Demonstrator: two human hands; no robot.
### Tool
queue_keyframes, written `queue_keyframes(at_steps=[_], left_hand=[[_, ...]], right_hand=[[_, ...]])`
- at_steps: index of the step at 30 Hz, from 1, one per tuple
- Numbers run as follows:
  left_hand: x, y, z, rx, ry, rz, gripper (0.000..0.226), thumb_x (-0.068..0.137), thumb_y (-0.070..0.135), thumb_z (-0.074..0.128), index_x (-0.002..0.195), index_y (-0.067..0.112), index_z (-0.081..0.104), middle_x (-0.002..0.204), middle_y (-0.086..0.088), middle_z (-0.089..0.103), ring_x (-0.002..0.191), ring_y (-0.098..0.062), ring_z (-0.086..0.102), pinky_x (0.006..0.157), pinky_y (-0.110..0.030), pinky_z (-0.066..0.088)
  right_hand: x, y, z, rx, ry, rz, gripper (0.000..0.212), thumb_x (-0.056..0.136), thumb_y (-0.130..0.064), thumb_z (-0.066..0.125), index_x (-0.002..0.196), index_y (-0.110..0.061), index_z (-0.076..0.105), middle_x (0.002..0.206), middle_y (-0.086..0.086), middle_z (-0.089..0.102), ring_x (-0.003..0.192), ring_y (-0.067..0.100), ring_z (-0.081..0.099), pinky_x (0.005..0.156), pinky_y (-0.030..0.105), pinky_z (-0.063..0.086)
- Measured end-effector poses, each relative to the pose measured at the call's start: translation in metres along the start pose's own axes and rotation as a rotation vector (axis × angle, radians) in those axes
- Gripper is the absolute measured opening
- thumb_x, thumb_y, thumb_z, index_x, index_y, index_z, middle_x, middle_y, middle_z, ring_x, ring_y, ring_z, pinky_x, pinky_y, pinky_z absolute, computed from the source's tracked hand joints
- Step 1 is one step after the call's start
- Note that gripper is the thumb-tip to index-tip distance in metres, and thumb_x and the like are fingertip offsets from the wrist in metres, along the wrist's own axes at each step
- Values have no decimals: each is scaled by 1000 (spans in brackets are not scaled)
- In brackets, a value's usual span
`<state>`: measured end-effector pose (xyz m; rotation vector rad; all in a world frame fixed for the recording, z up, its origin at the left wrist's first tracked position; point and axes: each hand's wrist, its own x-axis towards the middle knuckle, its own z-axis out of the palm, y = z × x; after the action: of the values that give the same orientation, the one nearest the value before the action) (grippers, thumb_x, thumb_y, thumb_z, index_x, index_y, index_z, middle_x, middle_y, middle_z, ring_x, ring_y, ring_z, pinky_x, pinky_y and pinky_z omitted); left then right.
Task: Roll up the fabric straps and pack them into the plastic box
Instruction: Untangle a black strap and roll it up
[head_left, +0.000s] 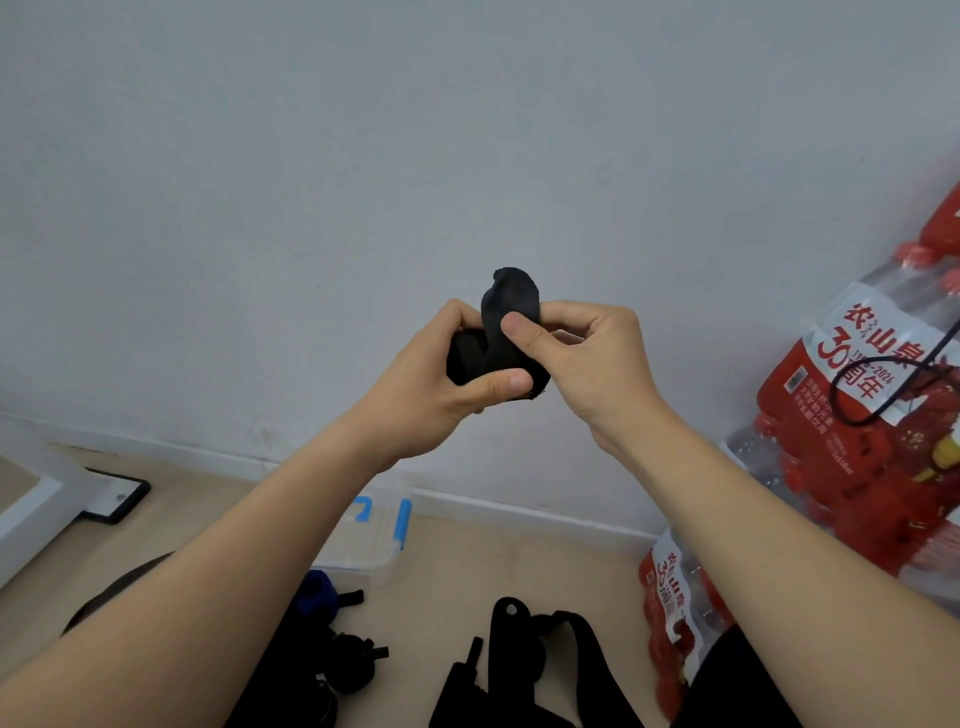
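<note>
Both hands are raised in front of the wall with a black fabric strap (501, 332) between them, partly wound into a roll. My left hand (436, 384) grips the rolled part, thumb across its lower edge. My right hand (582, 358) pinches the loose end, which sticks up above the thumb. On the floor below lies the clear plastic box (371, 540) with blue latches, partly hidden by my left forearm. More black straps (524, 654) lie loose on the floor near the bottom edge, and a blue roll (319, 595) sits by the box.
Shrink-wrapped packs of red-labelled water bottles (852, 415) are stacked at the right against the wall, a smaller pack (670, 618) in front. A white furniture leg with a black foot (111, 499) stands at the left. Small black rolled pieces (353, 665) lie near my left forearm.
</note>
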<state>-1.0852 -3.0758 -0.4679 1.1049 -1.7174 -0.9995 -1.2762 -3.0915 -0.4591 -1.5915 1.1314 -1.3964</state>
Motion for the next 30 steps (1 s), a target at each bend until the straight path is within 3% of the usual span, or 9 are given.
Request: queue_keyframes(at_steps=[5,8,13,16,19,23,26,28,30], left_hand=[[-7,2,0,59,22,17,75,79,21,97,134,37,49,111,10,72,100,-6,75,84,-27,63],[-8,5,-1,170,57,78,85,73,15,99,138,36,49,115,13,72,102,-3,72,83,-21,61],[-15,4,-2,341,-34,194,92,72,2,90,147,34,46,115,14,69,101,-7,69,81,-18,56],[-16,3,-4,390,-46,207,98,76,1,86,156,31,39,132,9,60,107,-7,65,84,-13,52],[-20,3,-5,433,-58,248,97,77,12,93,157,24,41,139,10,55,115,-3,59,95,-5,42],[-29,1,0,440,-104,305,80,82,22,94,146,16,47,138,2,53,122,-5,56,101,-10,43],[-31,6,-5,183,-164,85,75,89,37,81,149,27,36,143,-1,48,120,-5,62,95,-18,51],[-29,6,-10,184,-144,-18,77,97,55,73,155,33,29,149,5,37,131,-6,56,105,-24,51],[-29,4,-20,174,-174,-159,73,99,59,66,155,26,32,145,4,45,120,-11,68,102,-32,60]], right_hand=[[0,0,-9,90,-75,45,10,98,-23,80,90,-22,86,82,6,81,72,19,73,66,31,60],[-3,4,-5,69,-103,65,9,102,-23,76,103,-21,84,92,3,81,84,18,74,76,36,61],[-10,8,-2,265,-339,309,4,113,-23,58,115,-26,58,109,12,75,100,34,73,84,49,61],[-16,11,-3,362,-437,481,26,111,-35,60,130,-18,55,132,15,74,120,39,74,102,63,59],[-19,11,4,405,-481,539,40,110,-39,61,140,-13,60,136,14,72,120,37,74,94,61,63],[-22,11,20,168,-334,402,25,110,-31,60,127,-16,70,122,14,76,114,32,76,81,46,65],[-20,7,28,47,-201,303,18,110,-28,60,119,-17,71,119,14,75,110,34,75,80,51,67],[-19,4,35,21,-127,261,18,109,-30,61,110,-14,69,115,15,75,108,36,74,88,57,65],[-21,5,43,-35,-52,206,18,110,-32,61,105,-15,64,108,9,73,100,26,72,88,50,63]])
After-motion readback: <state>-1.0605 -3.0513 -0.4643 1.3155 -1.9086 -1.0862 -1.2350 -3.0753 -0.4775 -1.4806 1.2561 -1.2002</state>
